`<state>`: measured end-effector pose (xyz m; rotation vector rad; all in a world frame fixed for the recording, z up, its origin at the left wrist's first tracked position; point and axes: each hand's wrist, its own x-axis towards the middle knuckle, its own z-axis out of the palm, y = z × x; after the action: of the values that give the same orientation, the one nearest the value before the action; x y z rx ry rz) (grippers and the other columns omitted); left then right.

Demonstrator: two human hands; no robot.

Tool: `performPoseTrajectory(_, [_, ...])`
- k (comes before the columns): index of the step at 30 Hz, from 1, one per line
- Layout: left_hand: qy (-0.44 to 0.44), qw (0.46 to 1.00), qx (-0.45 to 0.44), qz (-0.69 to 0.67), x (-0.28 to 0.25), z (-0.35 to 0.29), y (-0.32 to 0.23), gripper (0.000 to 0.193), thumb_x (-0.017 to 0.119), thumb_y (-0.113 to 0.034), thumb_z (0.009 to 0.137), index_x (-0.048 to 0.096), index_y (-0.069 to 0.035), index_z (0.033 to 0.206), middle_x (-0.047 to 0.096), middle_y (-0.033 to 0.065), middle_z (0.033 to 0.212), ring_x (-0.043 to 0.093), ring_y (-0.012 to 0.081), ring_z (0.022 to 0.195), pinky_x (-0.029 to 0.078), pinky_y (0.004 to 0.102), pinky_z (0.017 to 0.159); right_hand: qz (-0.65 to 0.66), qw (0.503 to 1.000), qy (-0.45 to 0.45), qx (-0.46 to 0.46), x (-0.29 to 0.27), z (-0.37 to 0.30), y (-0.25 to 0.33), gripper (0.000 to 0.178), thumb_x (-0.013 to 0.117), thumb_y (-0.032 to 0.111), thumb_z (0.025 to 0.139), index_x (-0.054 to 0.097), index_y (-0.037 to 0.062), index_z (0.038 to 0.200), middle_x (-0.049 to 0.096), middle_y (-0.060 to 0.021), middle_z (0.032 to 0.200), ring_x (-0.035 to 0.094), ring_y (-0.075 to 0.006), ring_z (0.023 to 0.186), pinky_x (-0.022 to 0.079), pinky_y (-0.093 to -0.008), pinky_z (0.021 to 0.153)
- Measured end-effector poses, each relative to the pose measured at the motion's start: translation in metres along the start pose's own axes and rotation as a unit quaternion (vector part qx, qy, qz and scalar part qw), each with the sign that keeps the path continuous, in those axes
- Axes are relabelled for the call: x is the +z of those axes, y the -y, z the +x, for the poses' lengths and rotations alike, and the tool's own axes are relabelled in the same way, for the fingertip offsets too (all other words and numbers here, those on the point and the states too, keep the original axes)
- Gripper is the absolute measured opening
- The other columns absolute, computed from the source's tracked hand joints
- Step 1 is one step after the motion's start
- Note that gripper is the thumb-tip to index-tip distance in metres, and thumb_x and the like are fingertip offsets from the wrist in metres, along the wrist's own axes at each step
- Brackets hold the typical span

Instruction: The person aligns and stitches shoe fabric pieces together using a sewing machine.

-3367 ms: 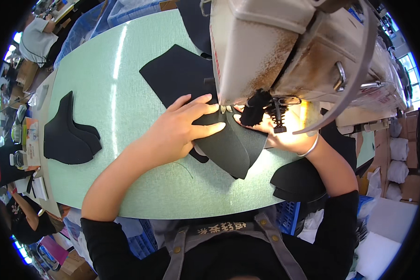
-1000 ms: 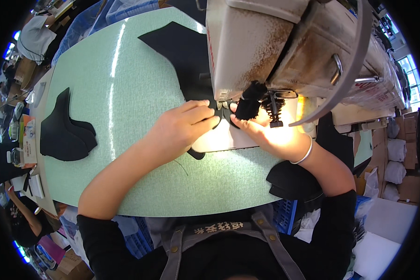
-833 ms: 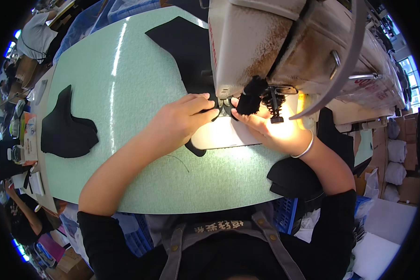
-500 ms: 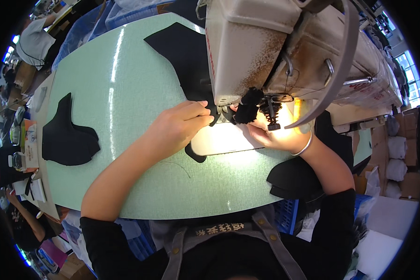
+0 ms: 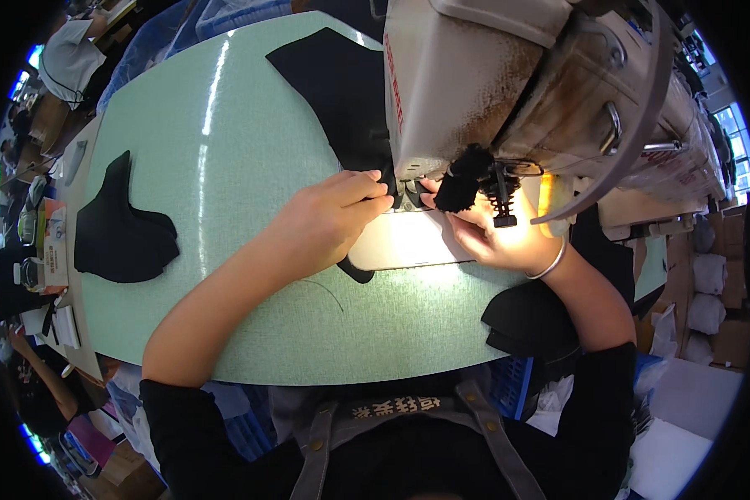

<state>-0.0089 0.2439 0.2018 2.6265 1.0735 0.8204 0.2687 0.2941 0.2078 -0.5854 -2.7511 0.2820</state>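
Observation:
A worn white industrial sewing machine (image 5: 475, 92) stands over the table, its lamp lighting the metal bed plate (image 5: 408, 242). Black fabric (image 5: 333, 92) stretches from the far side toward the needle area. My left hand (image 5: 329, 221) is closed on that fabric's edge, just left of the presser foot (image 5: 408, 193). On the foot's other side, my right hand (image 5: 496, 237) has its fingertips pinched at a small dark bit of the fabric, partly hidden behind the machine head. A dark end of cloth (image 5: 356, 271) shows below my left hand.
Another cut black piece (image 5: 125, 229) lies at the left of the pale green table (image 5: 250, 167). More black pieces (image 5: 529, 321) are stacked at the right front. A loose thread (image 5: 329, 293) lies near me. Blue crates (image 5: 508, 387) are below the table edge; a co-worker (image 5: 46, 379) is at far left.
The whole view has shifted slightly, with the machine appearing a little farther right. Both hands keep nearly the same hold beside the presser foot.

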Motion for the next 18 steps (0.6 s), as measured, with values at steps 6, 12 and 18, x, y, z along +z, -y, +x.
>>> performPoseTrajectory(6, [0.006,1.000,-0.004,-0.007,-0.001,0.003,-0.006,0.031,0.062,0.006,0.073,0.065,0.003,0.104,0.061,0.0114,0.104,0.062,0.0304,0.108,0.054,0.0354,0.084,-0.039,0.999,0.024,0.020,0.006,-0.001,0.001,0.048,0.061,0.000,0.077,0.062,0.0073,0.125,0.063,-0.0084,0.127,0.064,-0.0267,0.107,0.052,-0.0369,0.088])
performPoseTrajectory(12, [0.010,1.000,-0.015,0.006,0.000,0.002,-0.008,0.034,0.062,0.007,0.072,0.064,0.004,0.106,0.060,0.0115,0.106,0.061,0.0300,0.110,0.054,0.0352,0.085,-0.012,0.999,0.015,0.036,0.008,0.000,0.001,0.047,0.061,0.001,0.077,0.063,0.0063,0.123,0.065,-0.0091,0.121,0.064,-0.0273,0.108,0.051,-0.0376,0.090])
performPoseTrajectory(18, [0.005,1.000,-0.012,0.027,-0.001,0.002,-0.012,0.037,0.061,0.007,0.071,0.061,0.005,0.109,0.058,0.0123,0.108,0.059,0.0299,0.113,0.054,0.0353,0.086,-0.007,0.998,0.028,0.051,0.003,0.004,0.009,0.046,0.063,0.002,0.076,0.062,0.0060,0.122,0.064,-0.0105,0.123,0.063,-0.0276,0.109,0.051,-0.0379,0.091])
